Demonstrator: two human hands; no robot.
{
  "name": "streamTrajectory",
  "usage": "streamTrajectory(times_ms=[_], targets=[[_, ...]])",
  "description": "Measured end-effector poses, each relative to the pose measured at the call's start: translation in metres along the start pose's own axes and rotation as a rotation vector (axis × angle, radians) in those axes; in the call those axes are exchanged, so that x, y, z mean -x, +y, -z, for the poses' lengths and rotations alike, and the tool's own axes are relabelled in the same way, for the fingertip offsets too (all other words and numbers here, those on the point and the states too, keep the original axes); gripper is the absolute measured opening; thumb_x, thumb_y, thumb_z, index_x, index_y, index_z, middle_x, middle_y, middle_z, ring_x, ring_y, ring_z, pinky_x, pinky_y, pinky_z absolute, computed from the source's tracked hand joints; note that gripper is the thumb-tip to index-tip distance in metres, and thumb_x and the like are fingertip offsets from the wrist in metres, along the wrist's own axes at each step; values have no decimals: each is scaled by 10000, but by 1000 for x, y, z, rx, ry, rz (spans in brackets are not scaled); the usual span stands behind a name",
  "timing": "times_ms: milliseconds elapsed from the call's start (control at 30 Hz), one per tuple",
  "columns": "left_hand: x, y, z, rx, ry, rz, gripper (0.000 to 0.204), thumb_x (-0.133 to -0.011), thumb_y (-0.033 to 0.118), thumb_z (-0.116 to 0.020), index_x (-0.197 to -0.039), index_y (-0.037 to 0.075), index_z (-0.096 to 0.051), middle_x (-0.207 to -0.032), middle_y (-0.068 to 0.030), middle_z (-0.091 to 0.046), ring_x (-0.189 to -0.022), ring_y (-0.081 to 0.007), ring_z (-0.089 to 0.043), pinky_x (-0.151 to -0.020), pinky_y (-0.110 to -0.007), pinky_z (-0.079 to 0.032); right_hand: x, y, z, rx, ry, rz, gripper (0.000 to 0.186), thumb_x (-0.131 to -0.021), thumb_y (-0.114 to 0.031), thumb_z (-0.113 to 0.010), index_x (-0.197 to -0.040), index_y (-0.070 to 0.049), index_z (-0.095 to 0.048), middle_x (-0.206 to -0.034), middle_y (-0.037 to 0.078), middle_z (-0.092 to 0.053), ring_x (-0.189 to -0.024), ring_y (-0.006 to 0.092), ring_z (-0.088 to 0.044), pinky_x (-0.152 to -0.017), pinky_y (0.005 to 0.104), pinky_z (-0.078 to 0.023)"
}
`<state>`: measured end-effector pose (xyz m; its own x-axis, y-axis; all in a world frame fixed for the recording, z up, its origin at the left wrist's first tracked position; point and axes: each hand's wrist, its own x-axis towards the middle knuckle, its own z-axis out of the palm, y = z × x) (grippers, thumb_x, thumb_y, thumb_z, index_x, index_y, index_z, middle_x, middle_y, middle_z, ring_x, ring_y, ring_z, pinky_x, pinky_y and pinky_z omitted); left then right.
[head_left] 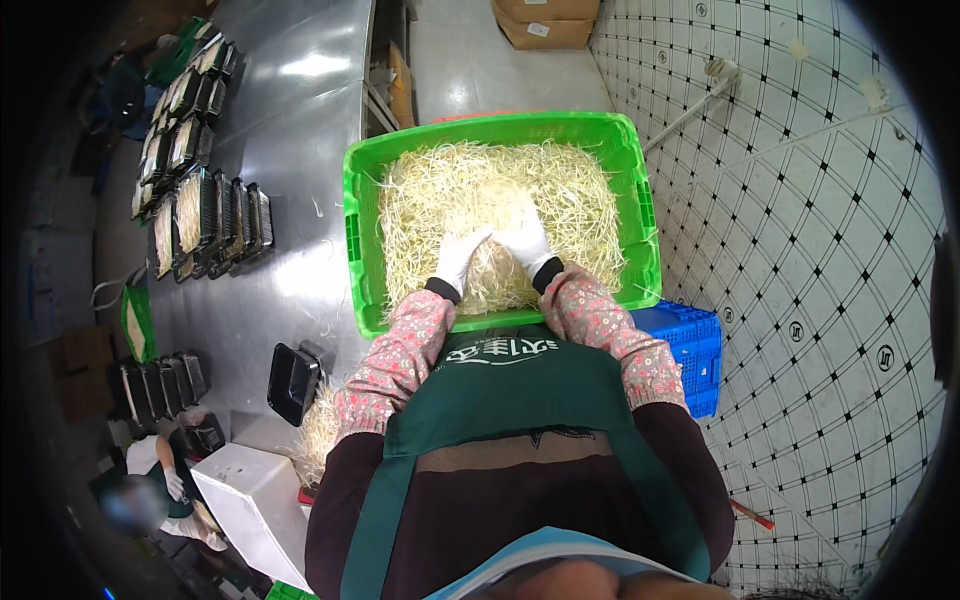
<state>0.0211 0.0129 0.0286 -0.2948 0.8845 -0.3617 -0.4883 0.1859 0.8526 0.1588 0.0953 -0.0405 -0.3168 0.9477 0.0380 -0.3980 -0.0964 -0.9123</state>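
Pale bean sprouts (pixel 585 190) fill a large green plastic crate (pixel 497 125) right in front of me. Both my hands wear white gloves and are in the sprouts, close together near the crate's near side. My left hand (pixel 459 259) curves round a clump from the left. From the right, my right hand (pixel 525 242) closes on the same clump, which bulges pale beyond the fingers. Some fingertips are hidden among the sprouts.
Left of the crate runs a steel table (pixel 300 150) with rows of filled black trays (pixel 195 215). An empty black tray (pixel 293 384) lies near loose sprouts (pixel 318 435) and a white box (pixel 250 500). A blue crate (pixel 690 350) stands at right. Another person (pixel 160 480) works lower left.
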Motion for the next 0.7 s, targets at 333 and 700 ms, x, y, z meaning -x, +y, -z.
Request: streamTrajectory(times_ms=[333, 700], targets=[[-17, 18, 61, -136, 118, -189, 433, -770, 34, -757, -1176, -13, -614, -981, -66, -691, -919, -154, -642, -813, -285, -517, -29, -74, 40, 262, 57, -200, 530, -767, 34, -723, -1250, 18, -506, -1025, 119, -672, -879, 165, -666, -762, 293, -554], [-15, 8, 134, -206, 143, 1, 387, -927, 176, -607, -1258, -23, -595, -1216, -82, -640, -1080, -183, -594, -954, -314, -448, -20, -51, 103, 156, 226, -211, 434, -863, -60, -657, -1282, 4, -560, -1152, 65, -654, -1014, 148, -604, -918, 296, -460]])
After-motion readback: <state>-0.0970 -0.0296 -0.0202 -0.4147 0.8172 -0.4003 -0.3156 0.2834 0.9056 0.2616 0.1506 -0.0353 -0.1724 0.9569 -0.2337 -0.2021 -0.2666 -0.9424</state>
